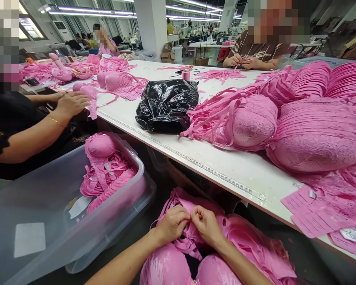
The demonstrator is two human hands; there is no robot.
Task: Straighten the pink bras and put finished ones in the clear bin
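Pink lace bras (pixel 169 263) lie heaped over my lap, with moulded cups towards me and straps and bands bunched beyond them. Above this heap, my left hand (pixel 173 223) is closed, thumb and fingers pinched together. My right hand (pixel 206 225) is closed in a similar pinch, its fingertips almost meeting those of the left. Both hands are close against the pink fabric, but the small piece between the fingertips is too hidden to name. More pink fabric (pixel 255 245) spreads to the right of my right forearm.
A white table (pixel 154 148) with a measuring tape (pixel 195 161) along its edge runs before me. It bears a black plastic bag (pixel 167 105) and stacked pink bras (pixel 317 134). A clear plastic bin (pixel 139 158) holds bras at left. One person sits left, another across.
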